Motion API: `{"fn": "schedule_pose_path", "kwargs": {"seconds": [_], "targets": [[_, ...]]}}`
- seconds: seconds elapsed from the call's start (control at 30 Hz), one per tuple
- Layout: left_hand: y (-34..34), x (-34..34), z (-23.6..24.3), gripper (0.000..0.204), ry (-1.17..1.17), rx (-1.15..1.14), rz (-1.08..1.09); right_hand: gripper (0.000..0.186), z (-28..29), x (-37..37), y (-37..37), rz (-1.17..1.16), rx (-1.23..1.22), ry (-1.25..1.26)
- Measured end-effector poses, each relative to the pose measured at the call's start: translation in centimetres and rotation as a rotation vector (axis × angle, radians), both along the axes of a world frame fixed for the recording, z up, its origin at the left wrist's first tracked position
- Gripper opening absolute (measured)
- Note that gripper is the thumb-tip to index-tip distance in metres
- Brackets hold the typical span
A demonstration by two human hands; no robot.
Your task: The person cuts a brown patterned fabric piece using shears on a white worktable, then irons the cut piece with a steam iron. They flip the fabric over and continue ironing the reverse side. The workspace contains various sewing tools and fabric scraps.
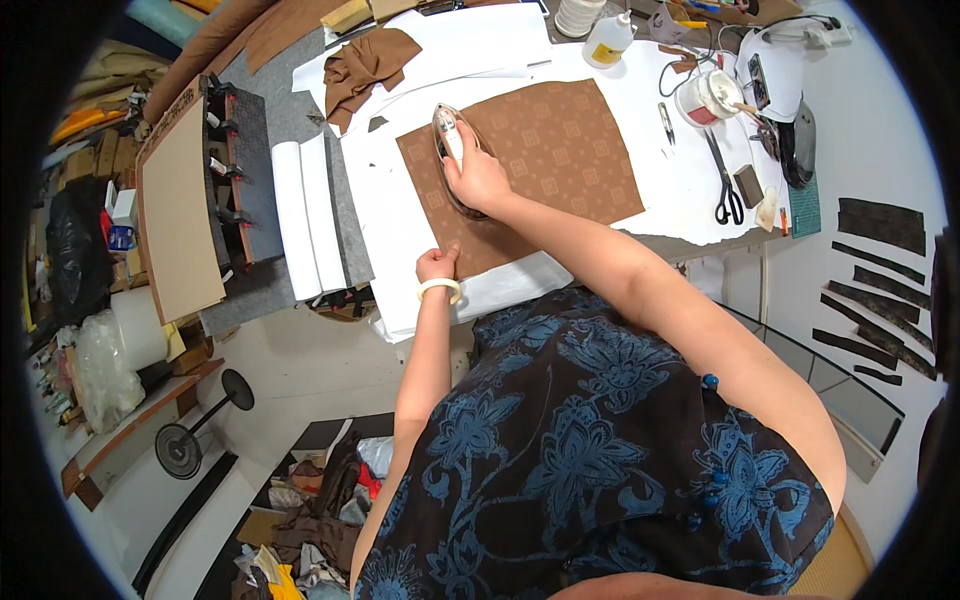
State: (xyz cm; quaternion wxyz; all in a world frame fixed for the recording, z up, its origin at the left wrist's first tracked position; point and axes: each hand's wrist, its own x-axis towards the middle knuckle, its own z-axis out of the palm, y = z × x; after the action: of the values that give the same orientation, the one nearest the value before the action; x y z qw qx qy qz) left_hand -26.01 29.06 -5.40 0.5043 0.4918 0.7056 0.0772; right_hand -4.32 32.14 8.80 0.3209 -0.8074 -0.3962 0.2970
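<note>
Grips the iron (447, 128) by its handle in the wrapped fingers of the right hand (480, 178). Has the brown patterned fabric (560, 160) spread beneath them, mostly to their right. Touches the fabric's edge with the curled fingers of the left hand (437, 265); cannot tell whether pinching. Has crumpled brown cloth (365, 75) lying beyond the right fingers, leftward.

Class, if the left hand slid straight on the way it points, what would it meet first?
Probably the pointed, white-handled clothes iron on the brown patterned fabric sheet, though depth is unclear.
</note>
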Motion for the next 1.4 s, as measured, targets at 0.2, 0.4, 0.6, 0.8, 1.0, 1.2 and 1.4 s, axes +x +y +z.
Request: {"fn": "schedule_pose_path", "kwargs": {"seconds": [0.2,0.4,0.6,0.8,1.0,1.2,1.4], "targets": [[-0.3,-0.9,-1.4,0.029,-0.126,0.035,-0.024,0.076,0.0,0.0,0.0,0.001,-0.020,-0.004],[-0.1,-0.6,-0.9,0.028,-0.166,-0.008,0.030,0.076,-0.7,-0.2,-0.1,-0.045,-0.007,-0.023],[0.0,-0.7,-0.7,0.030,-0.112,-0.018,0.002,0.074,-1.4,1.3,-1.1,-0.080,0.026,-0.057],[-0.3,-0.4,-0.4,0.034,-0.148,0.048,-0.014,0.074,-1.6,4.4,-2.7,-0.107,0.013,-0.111],[-0.2,-0.9,-1.3,0.032,-0.168,0.037,-0.012,0.075,-1.4,7.1,-3.8,-0.119,-0.040,-0.097],[0.0,-1.9,-3.7,0.028,-0.130,0.086,-0.106,0.079,-1.0,7.8,-3.8,-0.074,-0.067,-0.030],[-0.3,-1.6,-3.3,0.021,-0.122,0.069,-0.131,0.087,0.9,8.4,-5.8,0.018,-0.052,-0.082]]}}
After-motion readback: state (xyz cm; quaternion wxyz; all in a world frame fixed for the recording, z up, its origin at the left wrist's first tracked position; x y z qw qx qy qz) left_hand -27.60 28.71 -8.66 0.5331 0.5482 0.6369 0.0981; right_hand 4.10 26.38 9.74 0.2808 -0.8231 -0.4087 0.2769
